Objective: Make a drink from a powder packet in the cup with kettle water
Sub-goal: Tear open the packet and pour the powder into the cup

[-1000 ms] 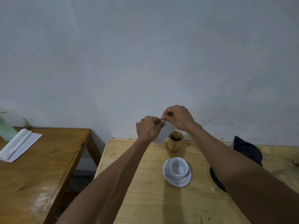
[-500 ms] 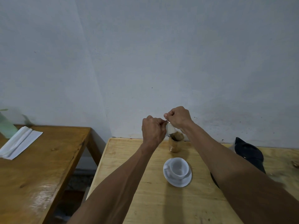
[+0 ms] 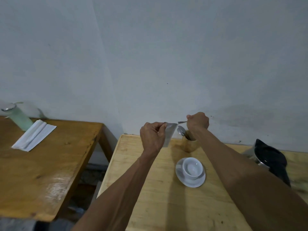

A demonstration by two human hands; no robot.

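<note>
My left hand (image 3: 152, 136) pinches a silvery powder packet (image 3: 169, 135) by its top corner, and the packet hangs above the light wooden table (image 3: 150, 197). My right hand (image 3: 198, 121) holds a thin torn-off strip (image 3: 182, 122) a short way to the right of the packet. A white cup (image 3: 191, 168) stands empty on a white saucer (image 3: 180, 175) below and between my arms. The black-lidded kettle (image 3: 270, 157) sits at the table's right, partly behind my right forearm.
A wooden holder (image 3: 190, 145) with spoons (image 3: 181, 130) stands behind the cup, near the wall. A darker wooden table (image 3: 41, 172) on the left carries a folded white cloth (image 3: 34, 135) and a pale green bottle (image 3: 18, 119). A gap separates the two tables.
My hands were together at the packet's top; the right hand has pulled away to the right with a torn strip, and the left hand keeps the packet. The view shifted right.
</note>
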